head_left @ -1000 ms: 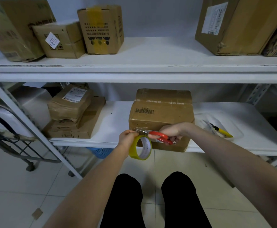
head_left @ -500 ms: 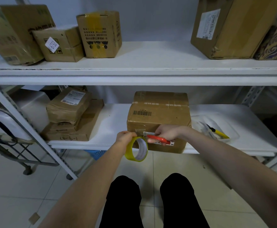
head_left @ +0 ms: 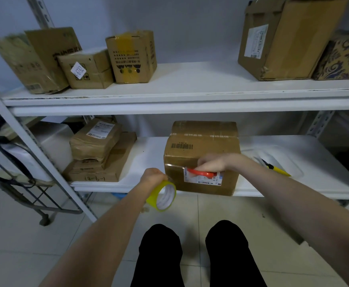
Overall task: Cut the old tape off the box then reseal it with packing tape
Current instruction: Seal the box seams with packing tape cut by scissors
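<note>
Up top, a sticker reads 6732. Below, the left hand grips the tape roll just beside the barcoded box; the right hand holds red scissors against its front.

Bare forearms, black trousers.

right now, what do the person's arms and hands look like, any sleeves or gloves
The left forearm and right forearm are bare, no sleeves in view. The left hand and right hand wear no gloves; no watch or ring shows. Black trousers below.
</note>
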The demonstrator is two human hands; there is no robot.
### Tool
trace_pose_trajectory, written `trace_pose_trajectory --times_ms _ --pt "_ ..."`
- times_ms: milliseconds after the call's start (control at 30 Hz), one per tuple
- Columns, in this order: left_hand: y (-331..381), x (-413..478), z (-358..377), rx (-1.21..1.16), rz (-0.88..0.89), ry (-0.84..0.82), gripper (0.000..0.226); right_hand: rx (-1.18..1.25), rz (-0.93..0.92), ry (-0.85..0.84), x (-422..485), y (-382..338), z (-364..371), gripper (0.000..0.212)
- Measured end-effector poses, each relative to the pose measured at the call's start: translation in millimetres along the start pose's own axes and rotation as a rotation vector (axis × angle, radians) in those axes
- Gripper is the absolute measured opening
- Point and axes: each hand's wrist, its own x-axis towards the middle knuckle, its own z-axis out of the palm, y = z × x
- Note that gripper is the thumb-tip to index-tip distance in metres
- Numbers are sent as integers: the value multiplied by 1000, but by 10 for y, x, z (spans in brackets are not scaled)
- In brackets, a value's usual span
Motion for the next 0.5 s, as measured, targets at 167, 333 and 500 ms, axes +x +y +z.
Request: trace_pose_trajectory --times_ms 167,333,500 --pt "78 -47 8 -142 62 28 9 -23 83 664 -208 -1 -164 49" --pt "121 -49 -34 -214 116 84 15 -122 359 845 -195 84 -130 39" --pt "95 -60 -124 -174 150 78 8 -379 66 994 -21 -175 74 36"
